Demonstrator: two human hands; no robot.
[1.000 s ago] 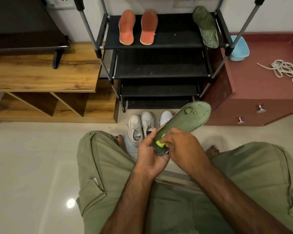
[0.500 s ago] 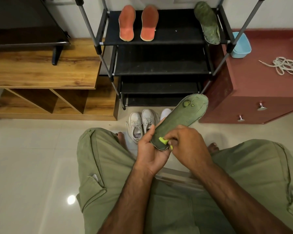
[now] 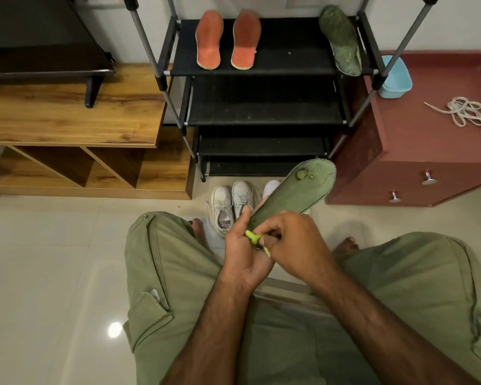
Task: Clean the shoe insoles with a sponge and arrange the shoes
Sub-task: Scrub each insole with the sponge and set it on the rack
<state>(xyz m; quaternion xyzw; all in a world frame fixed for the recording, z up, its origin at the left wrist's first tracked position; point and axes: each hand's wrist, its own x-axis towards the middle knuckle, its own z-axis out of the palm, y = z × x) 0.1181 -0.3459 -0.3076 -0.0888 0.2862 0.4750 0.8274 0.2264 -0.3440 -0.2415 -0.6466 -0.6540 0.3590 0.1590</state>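
Seated above a pale tiled floor [image 3: 53, 259], olive trousers [image 3: 178, 273] filling the lower frame. Left hand [image 3: 243, 254] curled around the heel end of a green insole [image 3: 292, 195], grip closed on it from beneath, toe end angled up toward 1 o'clock. Right hand [image 3: 295, 243] bunched tight around a yellow-green sponge [image 3: 252, 237], grip pinched shut on it and pressed against the insole's heel, only small bits of sponge showing between the fingers. Just beyond the hands at 12 o'clock, white shoes [image 3: 232, 207] on the floor below a black shoe rack [image 3: 261, 115]. On the rack's top shelf, two orange insoles [image 3: 228, 41] side by side at 11 o'clock and another green insole [image 3: 340, 41] at 1 o'clock. At 2 o'clock, a red cabinet [image 3: 428, 151] carrying a blue tub [image 3: 397, 79] and loose white laces [image 3: 472, 113]. At 10 o'clock, a wooden unit [image 3: 67, 118].
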